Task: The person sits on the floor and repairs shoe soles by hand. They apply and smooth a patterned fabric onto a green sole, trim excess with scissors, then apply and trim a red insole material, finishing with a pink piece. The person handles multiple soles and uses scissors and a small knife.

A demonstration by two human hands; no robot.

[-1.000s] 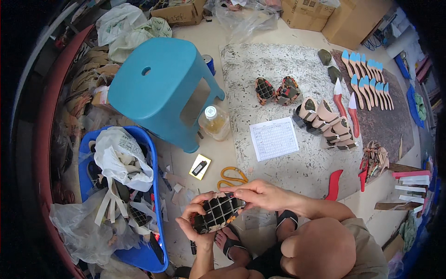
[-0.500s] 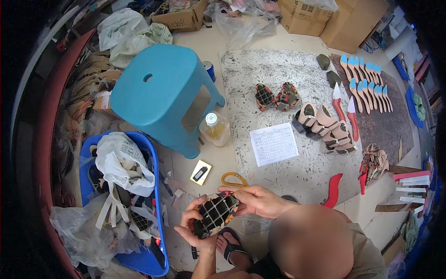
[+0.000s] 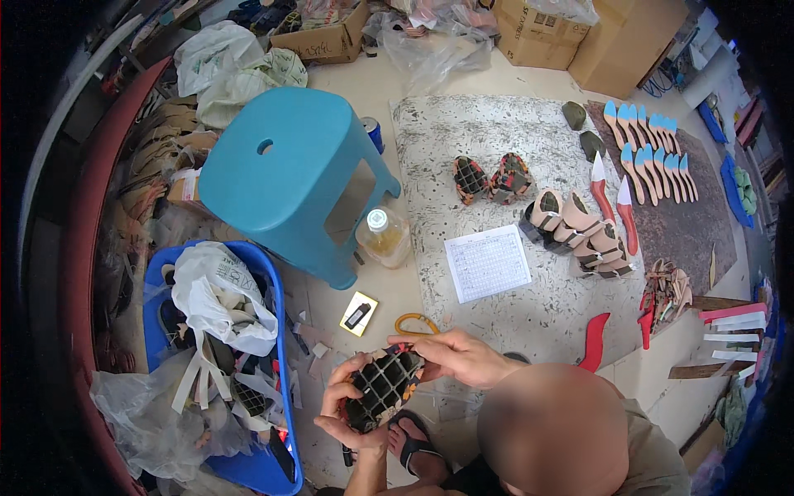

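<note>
Patterned shoe upper [image 3: 383,388]: hanging in mid-air at the lower middle of the head view, tilting up to the right, showing a dark, grid-marked face.
Left hand [image 3: 364,436]: curling fingers around the lower-left edge, stretching the thumb along the underside, grasping without clenching.
Right hand [image 3: 463,357]: pinching the upper-right edge between thumb and fingers.
Slip risk: possibly sliding out of the right pinch and dropping toward the sandalled foot [image 3: 413,450], owing to gripping only a narrow edge.
Distortion risk: possibly creasing or skewing the grid, owing to pulling unevenly from opposite ends.
Spill risk: possibly tipping the clear bottle [image 3: 385,240], owing to nudging the teal stool [image 3: 285,161] just beside.
Blue tub [image 3: 284,347]: holding a white plastic bag [image 3: 217,285], pale strips [image 3: 187,382] and dark offcuts; bulging over the left rim with clear film [image 3: 141,413].
White plastic bag: containing pale pieces, overlapping too much for counting.
Clear bottle: containing amber liquid, wearing a white cap.
Open cardboard box [image 3: 322,48]: holding mixed goods, sitting too far off for naming.
Speckled board [image 3: 447,124]: carrying two patterned uppers [image 3: 470,180], beige uppers [image 3: 571,223] and a printed sheet [image 3: 488,264].
</note>
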